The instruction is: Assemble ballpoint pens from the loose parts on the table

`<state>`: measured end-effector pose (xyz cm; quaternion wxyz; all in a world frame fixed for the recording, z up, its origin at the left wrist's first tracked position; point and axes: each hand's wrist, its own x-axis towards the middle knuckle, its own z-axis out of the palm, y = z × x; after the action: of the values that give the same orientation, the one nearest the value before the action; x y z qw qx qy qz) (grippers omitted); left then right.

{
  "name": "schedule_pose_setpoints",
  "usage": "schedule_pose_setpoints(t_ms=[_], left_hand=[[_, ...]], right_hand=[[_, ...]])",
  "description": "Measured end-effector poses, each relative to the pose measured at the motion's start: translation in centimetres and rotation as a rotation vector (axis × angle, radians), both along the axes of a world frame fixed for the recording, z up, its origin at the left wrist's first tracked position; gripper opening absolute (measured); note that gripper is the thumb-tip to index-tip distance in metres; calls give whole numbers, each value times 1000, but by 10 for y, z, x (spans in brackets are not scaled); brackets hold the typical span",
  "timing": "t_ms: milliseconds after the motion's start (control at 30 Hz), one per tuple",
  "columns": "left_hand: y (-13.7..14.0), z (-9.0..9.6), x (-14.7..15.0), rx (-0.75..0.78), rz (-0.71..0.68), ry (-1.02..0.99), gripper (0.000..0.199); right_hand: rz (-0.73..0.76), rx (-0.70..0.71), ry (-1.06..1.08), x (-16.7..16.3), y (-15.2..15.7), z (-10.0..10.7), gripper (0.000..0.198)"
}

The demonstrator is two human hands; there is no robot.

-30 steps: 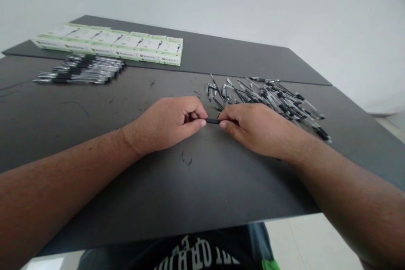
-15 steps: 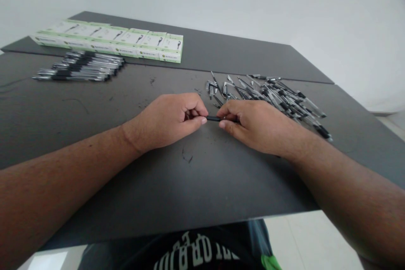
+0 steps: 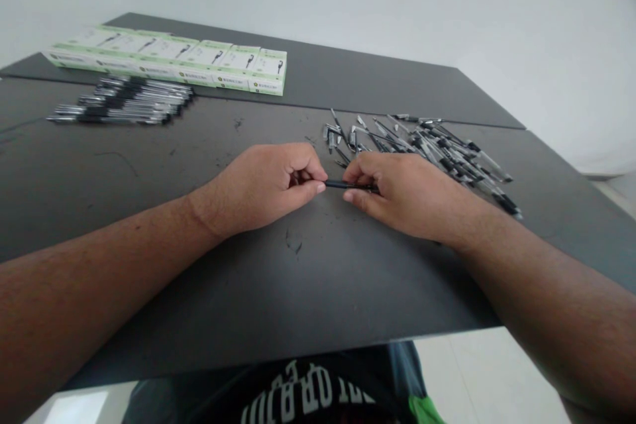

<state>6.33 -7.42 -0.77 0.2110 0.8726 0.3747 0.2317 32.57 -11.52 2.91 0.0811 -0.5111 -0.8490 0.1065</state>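
Between my two hands lies a dark pen (image 3: 336,184), roughly level and pointing left to right over the table. My left hand (image 3: 278,185) is closed, thumb and forefinger pinching the pen's left end. My right hand (image 3: 397,195) is around the right part, thumb below and curled fingers above, with a dark stretch of the pen visible in the gap between them. Its right end is partly hidden by that hand. Just beyond my right hand is a loose heap of pens and pen parts (image 3: 447,156), with clear barrels, black grips and caps.
A neat bundle of pens (image 3: 129,103) lies at the left. Behind it stands a row of several white and green boxes (image 3: 199,56). Dark marks dot the grey table (image 3: 278,291), whose front edge is close to my body. A pale wall (image 3: 348,0) rises behind.
My right thumb and fingers have parted slightly, so more of the pen shows between them. My left hand keeps its pinch. The heap and boxes look unchanged apart from a slight view shift.
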Motion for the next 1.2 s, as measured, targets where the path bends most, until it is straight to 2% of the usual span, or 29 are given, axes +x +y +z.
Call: schedule_pose_setpoints(t_ms=[200, 400, 833, 1033, 1200], left_hand=[[0, 1, 0, -7, -1, 2, 19], [0, -1, 0, -6, -2, -4, 19], [1, -3, -1, -8, 2, 10, 21], [1, -1, -1, -9, -2, 0, 21], [1, -2, -1, -17, -1, -8, 20]], right_hand=[[10, -18, -40, -2, 0, 3, 24], [-1, -6, -13, -1, 0, 1, 18], [58, -2, -8, 2, 1, -2, 21], [27, -2, 22, 2, 1, -1, 15], [44, -1, 15, 1, 0, -2, 19]])
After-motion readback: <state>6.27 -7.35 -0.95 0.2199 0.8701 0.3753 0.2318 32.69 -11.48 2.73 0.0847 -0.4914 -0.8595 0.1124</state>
